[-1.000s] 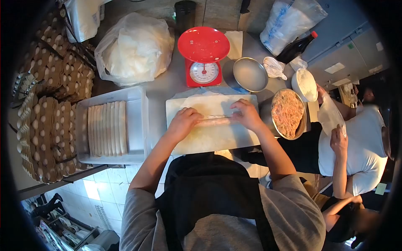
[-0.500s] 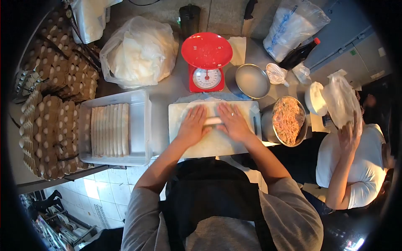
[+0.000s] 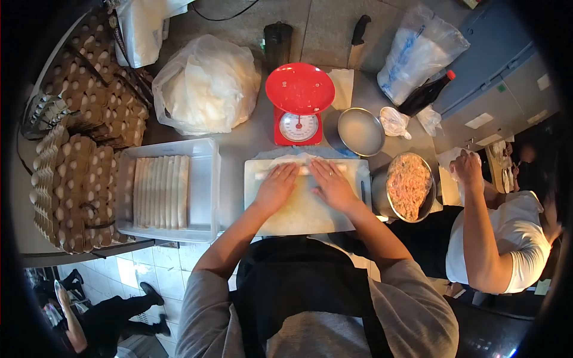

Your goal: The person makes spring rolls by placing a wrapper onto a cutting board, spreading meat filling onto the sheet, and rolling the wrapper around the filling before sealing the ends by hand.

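Both my hands lie flat over a pale roll (image 3: 304, 170) near the far edge of the white cutting board (image 3: 298, 215). My left hand (image 3: 279, 186) presses on the roll's left part, fingers stretched out. Its right part is under the fingers of my right hand (image 3: 333, 186), which wears a ring. A thin wrapper edge shows just beyond the roll. To the left, a clear plastic container (image 3: 204, 191) holds several pale rolls (image 3: 161, 192) side by side. Right of the board stands a metal bowl of orange-pink filling (image 3: 408, 186).
Behind the board are a red scale (image 3: 299, 89), a metal bowl (image 3: 361, 132) and a plastic bag of white sheets (image 3: 209, 86). Egg trays (image 3: 77, 191) are stacked left. A co-worker (image 3: 495, 238) stands right; another person (image 3: 113, 313) is at lower left.
The roll has moved to the board's far edge and shows longer, with my hands still over it. The co-worker's arm and plastic have moved, and a person has come in at lower left.
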A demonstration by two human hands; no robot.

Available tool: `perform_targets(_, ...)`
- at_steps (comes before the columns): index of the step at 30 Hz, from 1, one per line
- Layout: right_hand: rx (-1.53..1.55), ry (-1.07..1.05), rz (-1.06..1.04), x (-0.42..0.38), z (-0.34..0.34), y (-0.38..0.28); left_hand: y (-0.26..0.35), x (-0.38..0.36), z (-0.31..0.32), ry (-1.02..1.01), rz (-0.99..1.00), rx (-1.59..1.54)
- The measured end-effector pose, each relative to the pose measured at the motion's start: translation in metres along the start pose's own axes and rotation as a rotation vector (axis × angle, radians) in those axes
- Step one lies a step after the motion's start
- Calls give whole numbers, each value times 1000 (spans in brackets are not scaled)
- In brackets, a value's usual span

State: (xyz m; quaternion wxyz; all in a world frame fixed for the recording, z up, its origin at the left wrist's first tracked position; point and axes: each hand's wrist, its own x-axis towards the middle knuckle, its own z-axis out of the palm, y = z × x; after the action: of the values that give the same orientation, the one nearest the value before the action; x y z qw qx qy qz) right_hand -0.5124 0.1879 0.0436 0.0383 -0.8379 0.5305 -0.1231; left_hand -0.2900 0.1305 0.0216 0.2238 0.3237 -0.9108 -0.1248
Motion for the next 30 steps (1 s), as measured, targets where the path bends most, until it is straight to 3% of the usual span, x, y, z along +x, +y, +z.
perform_targets(8,46,311,-46,16,25,21,-19,11,12,203,22,-49)
perform_targets(15,40,201,-100,-40,24,1,6,-27,-11,52,120,-183)
perform_targets(21,183,187,1,-65,5,-16,5,-63,-4,-22,8,-458)
perform_targets(25,139,211,30,-40,-2,-12,9,-33,-15,23,1,-222)
perform_targets(30,117,148,38,-38,7,-31,29,-37,-12,55,35,-177)
